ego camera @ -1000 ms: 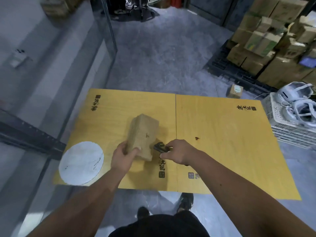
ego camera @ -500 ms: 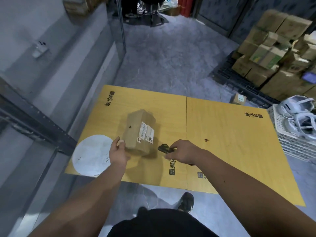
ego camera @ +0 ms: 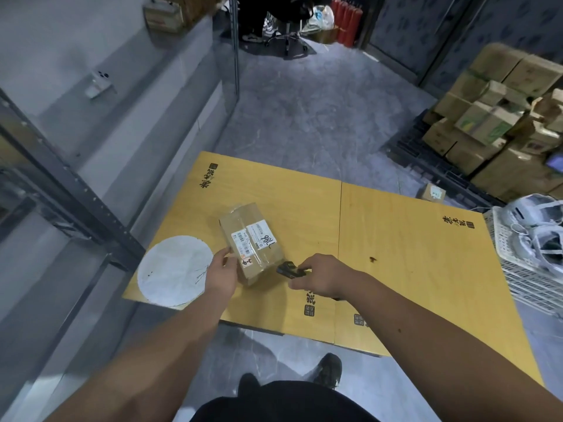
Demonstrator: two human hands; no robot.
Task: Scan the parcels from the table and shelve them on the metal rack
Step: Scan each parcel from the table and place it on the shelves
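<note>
A small brown cardboard parcel (ego camera: 253, 242) lies on the yellow table (ego camera: 396, 254), its white shipping labels facing up. My left hand (ego camera: 221, 271) holds the parcel at its near left corner, thumb against the side. My right hand (ego camera: 323, 277) grips a small black scanner (ego camera: 289, 269), whose front end sits right at the parcel's near right edge. The grey metal rack (ego camera: 70, 184) stands to the left of the table.
A white round disc (ego camera: 175, 271) lies on the table's near left corner. A white plastic crate (ego camera: 530, 269) with white gear stands at the right. Stacked cartons (ego camera: 499, 126) on a black pallet fill the far right. A small box (ego camera: 431, 193) sits on the floor behind the table.
The parcel has been turned over from standing on edge to lying with its labels up. My left hand slid to its near left corner. My right hand kept the scanner beside it.
</note>
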